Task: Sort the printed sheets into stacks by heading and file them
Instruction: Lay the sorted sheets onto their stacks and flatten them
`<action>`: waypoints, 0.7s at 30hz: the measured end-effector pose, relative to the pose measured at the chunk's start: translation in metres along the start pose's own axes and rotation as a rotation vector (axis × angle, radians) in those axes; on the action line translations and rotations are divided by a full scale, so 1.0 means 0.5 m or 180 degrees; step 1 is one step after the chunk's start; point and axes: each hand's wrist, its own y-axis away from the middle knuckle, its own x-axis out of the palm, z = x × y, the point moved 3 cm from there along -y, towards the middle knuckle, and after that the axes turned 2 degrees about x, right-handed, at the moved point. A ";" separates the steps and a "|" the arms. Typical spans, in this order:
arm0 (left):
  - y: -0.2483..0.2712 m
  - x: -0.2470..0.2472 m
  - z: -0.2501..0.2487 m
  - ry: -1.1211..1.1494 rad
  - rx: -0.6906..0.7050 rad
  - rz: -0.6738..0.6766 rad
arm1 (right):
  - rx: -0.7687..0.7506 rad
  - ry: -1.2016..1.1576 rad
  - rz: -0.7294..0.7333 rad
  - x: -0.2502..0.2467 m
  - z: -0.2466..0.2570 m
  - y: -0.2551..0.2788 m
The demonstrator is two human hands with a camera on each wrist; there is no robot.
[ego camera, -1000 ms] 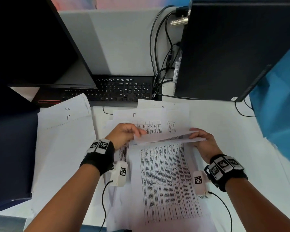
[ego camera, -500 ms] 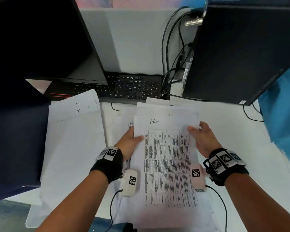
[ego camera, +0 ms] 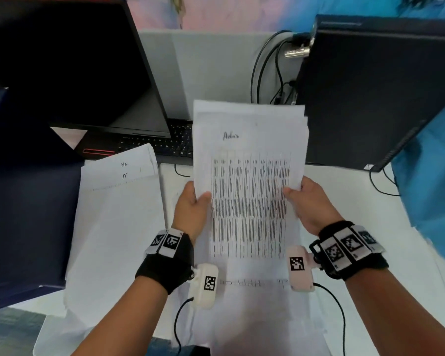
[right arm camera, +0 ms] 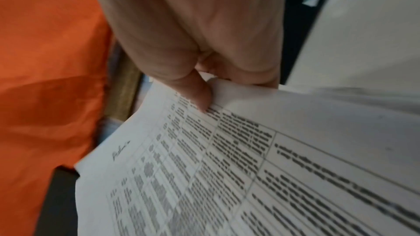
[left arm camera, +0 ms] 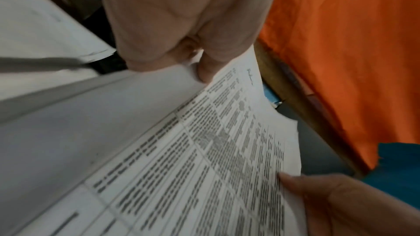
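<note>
A bundle of printed sheets point(ego camera: 249, 160) with a handwritten heading and a dense table on top is lifted off the desk, upright in front of me. My left hand point(ego camera: 193, 206) grips its left edge, thumb on the front. My right hand point(ego camera: 309, 201) grips the right edge the same way. The left wrist view shows the thumb pinching the printed sheets point(left arm camera: 204, 159); the right wrist view shows the right thumb on the sheets point(right arm camera: 227, 168). A second stack of sheets point(ego camera: 118, 201) with handwritten headings lies on the desk at left. More paper point(ego camera: 254, 304) lies under my wrists.
A dark monitor point(ego camera: 70, 68) and a black keyboard point(ego camera: 175, 142) stand behind the left stack. A black computer tower point(ego camera: 370, 93) with cables point(ego camera: 267, 73) is at back right. A dark folder point(ego camera: 28, 222) lies far left. Blue cloth point(ego camera: 432, 181) hangs right.
Both hands gathered the sheets from the desk and raised the bundle up and away from me; the top sheet, first lifted alone, now fronts the held bundle.
</note>
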 end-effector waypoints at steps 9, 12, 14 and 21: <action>0.028 -0.026 -0.112 0.0426 0.1143 -0.0692 | -0.1615 -0.0128 -0.0265 0.060 0.115 0.083; 0.025 -0.029 -0.094 0.0589 0.0976 -0.0696 | -0.1363 -0.0023 -0.0105 0.066 0.092 0.073; 0.016 -0.031 -0.085 0.0545 0.0906 -0.0613 | -0.1132 0.0024 0.0037 0.070 0.075 0.062; -0.011 -0.075 -0.108 0.0815 0.0729 -0.0744 | -0.0935 0.0445 0.0063 0.080 0.068 0.023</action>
